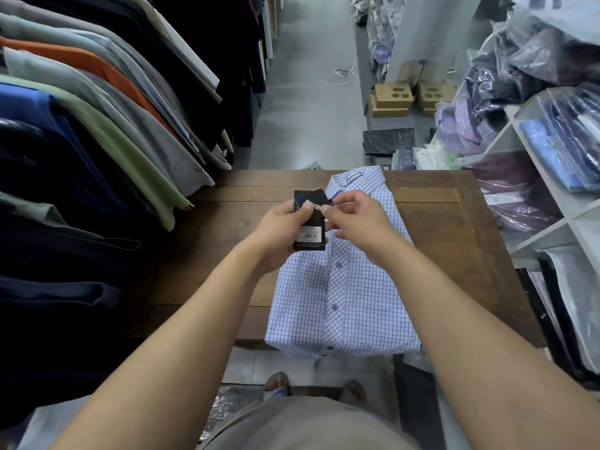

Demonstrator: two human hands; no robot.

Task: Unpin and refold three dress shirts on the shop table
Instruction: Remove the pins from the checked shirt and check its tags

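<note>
A folded light-blue checked dress shirt [350, 293] lies buttoned on the wooden shop table [220, 222], collar away from me. My left hand [285, 228] holds a black hang tag [310, 237] above the shirt's upper left. My right hand [354, 219] pinches the tag's top end near the collar, thumb and forefinger together. What fastens the tag to the shirt is hidden by my fingers.
A rack of hanging shirts [97, 125] crowds the table's left side. White shelves [545, 196] with bagged shirts stand on the right. Cardboard boxes [393, 100] and bagged stock sit on the floor beyond the table. My feet [276, 384] show below the table's near edge.
</note>
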